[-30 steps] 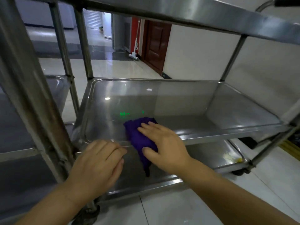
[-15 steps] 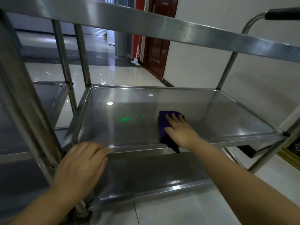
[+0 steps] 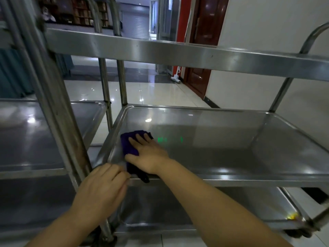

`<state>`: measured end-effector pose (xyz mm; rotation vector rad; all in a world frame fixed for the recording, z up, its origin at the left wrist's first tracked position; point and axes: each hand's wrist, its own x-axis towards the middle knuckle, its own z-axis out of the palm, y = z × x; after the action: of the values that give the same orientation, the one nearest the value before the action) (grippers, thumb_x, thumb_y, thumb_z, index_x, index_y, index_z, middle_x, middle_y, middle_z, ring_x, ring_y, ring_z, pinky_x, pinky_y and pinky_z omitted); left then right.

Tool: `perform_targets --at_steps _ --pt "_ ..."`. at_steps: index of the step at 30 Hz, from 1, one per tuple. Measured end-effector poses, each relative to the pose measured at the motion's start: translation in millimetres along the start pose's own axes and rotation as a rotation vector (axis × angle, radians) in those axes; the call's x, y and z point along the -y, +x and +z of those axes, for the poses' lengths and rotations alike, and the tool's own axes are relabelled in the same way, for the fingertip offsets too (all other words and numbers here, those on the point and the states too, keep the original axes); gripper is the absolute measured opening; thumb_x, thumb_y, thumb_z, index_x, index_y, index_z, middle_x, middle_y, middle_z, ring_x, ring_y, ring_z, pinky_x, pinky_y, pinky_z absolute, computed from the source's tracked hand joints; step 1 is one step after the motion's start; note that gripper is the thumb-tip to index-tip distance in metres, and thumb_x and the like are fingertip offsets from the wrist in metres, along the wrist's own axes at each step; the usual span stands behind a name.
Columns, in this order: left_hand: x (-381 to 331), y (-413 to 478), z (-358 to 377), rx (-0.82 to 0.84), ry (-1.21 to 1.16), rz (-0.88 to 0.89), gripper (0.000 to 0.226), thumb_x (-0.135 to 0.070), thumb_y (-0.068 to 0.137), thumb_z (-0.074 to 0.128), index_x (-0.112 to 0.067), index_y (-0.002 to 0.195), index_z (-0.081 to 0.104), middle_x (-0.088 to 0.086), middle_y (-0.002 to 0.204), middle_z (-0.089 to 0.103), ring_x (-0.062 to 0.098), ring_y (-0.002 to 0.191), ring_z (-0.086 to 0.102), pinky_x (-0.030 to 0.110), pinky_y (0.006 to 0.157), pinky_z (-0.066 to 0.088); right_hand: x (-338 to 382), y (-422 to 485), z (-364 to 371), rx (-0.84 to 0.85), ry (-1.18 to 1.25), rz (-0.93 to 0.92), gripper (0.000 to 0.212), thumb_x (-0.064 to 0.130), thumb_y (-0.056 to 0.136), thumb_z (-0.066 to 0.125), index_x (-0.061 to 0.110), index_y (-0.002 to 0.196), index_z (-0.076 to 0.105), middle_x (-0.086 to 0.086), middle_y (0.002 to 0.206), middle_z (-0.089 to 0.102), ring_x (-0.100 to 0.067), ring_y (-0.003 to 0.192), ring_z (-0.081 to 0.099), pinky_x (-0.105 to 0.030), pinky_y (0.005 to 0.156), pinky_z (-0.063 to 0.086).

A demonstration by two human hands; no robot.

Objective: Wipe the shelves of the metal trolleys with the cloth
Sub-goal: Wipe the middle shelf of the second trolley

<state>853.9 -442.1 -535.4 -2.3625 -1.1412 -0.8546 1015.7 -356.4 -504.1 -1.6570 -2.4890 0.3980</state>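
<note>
The right hand [image 3: 148,155] lies flat, fingers straight and spread, pressing a purple cloth [image 3: 129,145] onto the middle shelf [image 3: 231,154] of a metal trolley [image 3: 178,52]. The cloth sits in the shelf's near left corner, and a dark end of it hangs over the front rim. The left hand [image 3: 101,189] rests on that front rim just beside the cloth, close to the corner post [image 3: 58,107]. Its fingers are bent, but their tips are blurred, so I cannot tell whether they grip the rim. A green glint [image 3: 170,139] shows on the shelf just right of the cloth. A second trolley [image 3: 35,136] stands to the left.
</note>
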Motion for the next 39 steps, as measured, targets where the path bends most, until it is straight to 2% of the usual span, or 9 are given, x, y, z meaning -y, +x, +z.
perform_targets --at_steps 5,11,14,17,19,24,29,34,39 --pt "-9.3 31.4 16.4 0.048 -0.022 -0.052 0.030 -0.034 0.083 0.046 -0.015 0.080 0.069 0.000 0.077 0.058 0.019 0.069 0.054 0.031 0.060 0.042 -101.2 -42.5 -29.8 -0.067 -0.005 0.224 0.067 0.054 0.097 0.036 0.030 0.154 0.008 0.006 0.161 -0.002 -0.016 0.148 -0.007 -0.031 0.117 0.001" --pt "-19.3 60.5 31.0 0.239 0.063 -0.120 0.045 -0.057 0.078 0.041 -0.023 0.090 0.068 -0.004 0.086 0.063 0.015 0.075 0.062 0.032 0.064 0.051 -236.2 -115.7 -68.6 -0.153 0.059 0.584 0.064 0.050 0.100 0.033 0.028 0.154 0.007 0.005 0.161 -0.002 -0.017 0.148 -0.008 -0.035 0.118 0.004" --pt "-22.2 70.1 36.8 0.264 0.085 -0.092 0.051 -0.060 0.077 0.040 -0.021 0.092 0.069 -0.003 0.089 0.065 0.017 0.077 0.064 0.035 0.066 0.052 -269.9 -128.2 -80.0 -0.179 0.056 0.729 0.067 0.050 0.099 0.034 0.024 0.154 0.005 0.000 0.162 -0.002 -0.022 0.148 -0.007 -0.036 0.118 0.001" --pt "-22.9 72.1 38.7 0.243 0.068 -0.140 0.051 -0.060 0.075 0.042 -0.019 0.092 0.068 -0.002 0.086 0.064 0.018 0.075 0.063 0.032 0.062 0.052 -270.5 -119.7 -80.4 -0.147 0.026 0.777 0.069 0.052 0.099 0.032 0.025 0.154 0.001 -0.003 0.162 -0.005 -0.027 0.148 -0.008 -0.040 0.118 0.002" --pt "-23.7 69.7 39.0 0.236 0.038 -0.161 0.047 -0.058 0.074 0.043 -0.020 0.086 0.067 -0.004 0.080 0.061 0.017 0.070 0.060 0.029 0.057 0.049 -251.5 -105.4 -75.4 -0.119 -0.016 0.725 0.068 0.052 0.099 0.030 0.025 0.154 0.001 -0.003 0.162 -0.005 -0.027 0.148 -0.008 -0.040 0.118 0.002" --pt "-24.4 61.0 30.7 0.204 0.002 -0.146 0.039 -0.056 0.077 0.044 -0.023 0.077 0.064 -0.007 0.074 0.056 0.015 0.067 0.055 0.029 0.057 0.046 -163.4 -40.9 -50.5 -0.077 -0.058 0.412 0.066 0.052 0.099 0.030 0.028 0.154 0.002 -0.001 0.161 -0.006 -0.024 0.148 -0.010 -0.037 0.118 0.000" --pt "-5.7 18.2 12.1 0.155 0.020 -0.089 0.032 -0.050 0.078 0.051 -0.024 0.085 0.069 -0.008 0.083 0.058 0.014 0.075 0.055 0.028 0.068 0.043 -86.2 33.9 -25.6 -0.035 -0.061 0.172 0.068 0.056 0.098 0.030 0.027 0.154 0.004 -0.002 0.162 -0.004 -0.026 0.147 -0.010 -0.040 0.118 -0.001" --pt "8.7 -14.8 -6.1 -0.059 0.100 -0.041 0.029 -0.032 0.086 0.049 -0.017 0.084 0.073 -0.002 0.082 0.064 0.013 0.079 0.048 0.029 0.071 0.037 -22.8 87.8 -14.7 0.026 -0.031 0.016 0.072 0.058 0.096 0.032 0.025 0.154 0.004 -0.003 0.162 -0.003 -0.027 0.147 -0.010 -0.040 0.118 -0.002" --pt "13.2 -26.9 -5.8 -0.041 0.174 -0.020 0.027 -0.016 0.078 0.051 -0.015 0.090 0.076 0.000 0.085 0.068 0.017 0.074 0.059 0.028 0.072 0.038 13.2 85.5 -9.4 0.103 -0.014 -0.127 0.072 0.056 0.096 0.035 0.027 0.154 0.003 -0.001 0.162 -0.005 -0.024 0.148 -0.010 -0.040 0.119 0.002"
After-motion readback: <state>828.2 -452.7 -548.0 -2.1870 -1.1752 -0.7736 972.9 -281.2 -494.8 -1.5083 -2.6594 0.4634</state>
